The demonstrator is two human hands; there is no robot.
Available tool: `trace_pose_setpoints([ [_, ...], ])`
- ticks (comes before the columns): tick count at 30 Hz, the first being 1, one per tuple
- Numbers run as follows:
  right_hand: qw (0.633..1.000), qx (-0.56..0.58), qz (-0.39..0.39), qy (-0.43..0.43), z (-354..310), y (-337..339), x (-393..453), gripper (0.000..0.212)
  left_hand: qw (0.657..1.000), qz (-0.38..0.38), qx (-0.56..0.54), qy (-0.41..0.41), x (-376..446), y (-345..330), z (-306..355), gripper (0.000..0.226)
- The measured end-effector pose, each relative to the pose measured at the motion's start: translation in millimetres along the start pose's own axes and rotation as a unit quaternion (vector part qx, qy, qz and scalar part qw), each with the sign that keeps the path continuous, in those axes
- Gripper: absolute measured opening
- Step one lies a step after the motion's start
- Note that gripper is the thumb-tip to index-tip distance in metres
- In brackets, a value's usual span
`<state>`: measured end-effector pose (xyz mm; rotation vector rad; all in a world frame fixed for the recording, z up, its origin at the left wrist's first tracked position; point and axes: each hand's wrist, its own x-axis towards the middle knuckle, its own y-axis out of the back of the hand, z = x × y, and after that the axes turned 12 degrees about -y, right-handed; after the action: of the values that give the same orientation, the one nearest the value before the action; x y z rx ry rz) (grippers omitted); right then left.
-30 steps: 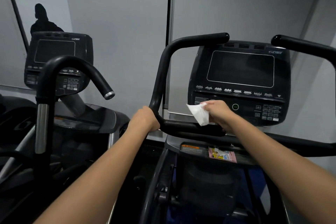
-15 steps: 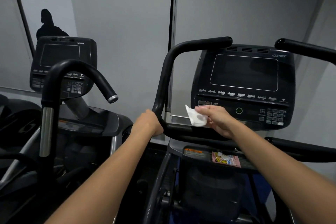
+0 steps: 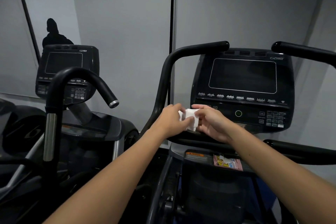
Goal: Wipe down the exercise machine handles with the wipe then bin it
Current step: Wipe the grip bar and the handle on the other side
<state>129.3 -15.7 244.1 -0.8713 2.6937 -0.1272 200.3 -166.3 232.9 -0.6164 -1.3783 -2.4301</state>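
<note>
Head view — wipe [image 3: 189, 118] white, crumpled.

A gym floor: two black cardio machines stand side by side against a grey panelled wall, each with a dark console screen [image 3: 242, 75], a keypad [image 3: 274, 118] and curved padded handlebars [image 3: 183, 54]; the neighbouring machine [image 3: 67, 71] matches.

The wipe [image 3: 189, 118] was white, the handle [image 3: 164, 78] and console [image 3: 241, 85] black. A green ring [image 3: 238, 113] glowed on the console, and the packet [image 3: 228, 163] below was pink with blue and yellow print.
</note>
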Motion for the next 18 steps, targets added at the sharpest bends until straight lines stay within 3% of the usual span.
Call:
trace_pose_setpoints([
  [6,0.999,0.041,-0.008,0.004,-2,2,-9,0.039,0.993,0.051,-0.093,0.051,2,1,5,0.011],
  [9,0.999,0.038,0.009,0.006,-4,8,-11,0.039,0.988,0.069,-0.118,0.07,3,2,6,0.012],
  [14,0.998,0.028,0.064,-0.007,-3,27,-10,0.042,0.969,0.088,-0.167,0.161,2,6,1,0.024],
  [18,0.984,-0.051,0.167,0.03,-3,38,-5,0.043,0.978,0.077,-0.083,0.177,1,11,-9,0.017],
])
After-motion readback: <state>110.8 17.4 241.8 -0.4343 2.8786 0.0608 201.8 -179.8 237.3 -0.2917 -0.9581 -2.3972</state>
